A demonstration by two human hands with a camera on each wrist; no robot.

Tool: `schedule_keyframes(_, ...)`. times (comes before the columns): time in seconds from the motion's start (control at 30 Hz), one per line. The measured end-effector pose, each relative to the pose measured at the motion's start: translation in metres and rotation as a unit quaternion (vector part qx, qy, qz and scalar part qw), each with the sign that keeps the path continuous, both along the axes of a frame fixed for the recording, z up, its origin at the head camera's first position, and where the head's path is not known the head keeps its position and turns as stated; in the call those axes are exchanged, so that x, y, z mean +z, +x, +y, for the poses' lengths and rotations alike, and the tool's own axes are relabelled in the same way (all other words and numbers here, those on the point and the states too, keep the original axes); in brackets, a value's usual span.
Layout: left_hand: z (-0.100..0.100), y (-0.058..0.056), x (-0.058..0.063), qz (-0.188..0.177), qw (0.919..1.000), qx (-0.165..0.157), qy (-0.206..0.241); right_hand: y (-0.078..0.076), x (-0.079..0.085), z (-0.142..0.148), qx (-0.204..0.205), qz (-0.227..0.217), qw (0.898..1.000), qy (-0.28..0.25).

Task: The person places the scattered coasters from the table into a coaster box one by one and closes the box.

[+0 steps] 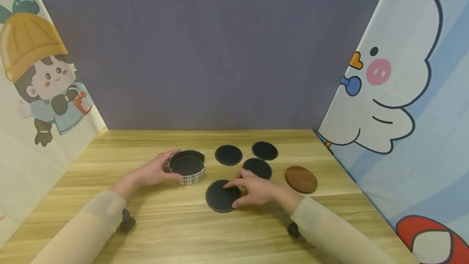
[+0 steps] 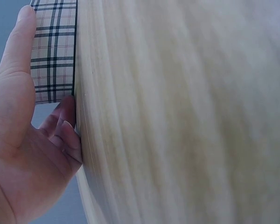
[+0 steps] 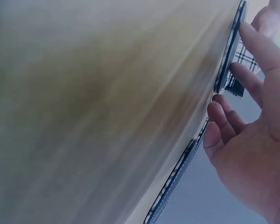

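Note:
In the head view, my left hand [image 1: 159,170] grips a round coaster holder [image 1: 191,179] standing on the table, with a plaid outer wall, a dark inside and a gap in its right side. The left wrist view shows the thumb along the holder's plaid wall [image 2: 53,58] and the other fingers by its base. To the right, my right hand [image 1: 256,189] reaches over a round black coaster [image 1: 218,197] lying flat. Its index fingertip touches the coaster's top and the thumb is at the edge. The right wrist view shows these fingertips [image 3: 234,67] against the coaster's rim [image 3: 222,77].
Behind the right hand lie more black coasters: one at the back left [image 1: 229,155], one at the back right [image 1: 265,150], and one partly behind the hand [image 1: 257,168]. A brown wooden disc [image 1: 301,179] rests to the right. A grey panel [image 1: 212,52] closes the table's back.

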State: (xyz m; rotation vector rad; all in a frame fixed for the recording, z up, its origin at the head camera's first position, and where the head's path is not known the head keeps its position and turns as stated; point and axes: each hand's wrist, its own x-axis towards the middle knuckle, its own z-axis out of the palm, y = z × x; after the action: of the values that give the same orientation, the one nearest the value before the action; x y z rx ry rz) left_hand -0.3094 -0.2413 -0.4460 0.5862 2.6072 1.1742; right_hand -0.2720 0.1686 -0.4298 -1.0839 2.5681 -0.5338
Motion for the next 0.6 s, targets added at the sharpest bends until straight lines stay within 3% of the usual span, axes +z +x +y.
schedule_keyframes(0.3,0.001,0.000,-0.001,0.000,1.0000,-0.001,0.005,0.006,-0.001,0.006,0.014,-0.005,1.000,0.003)
schedule_keyframes(0.6,0.001,0.001,0.000,0.000,1.0000,0.005,0.001,0.005,0.001,-0.006,0.001,0.008,1.000,-0.001)
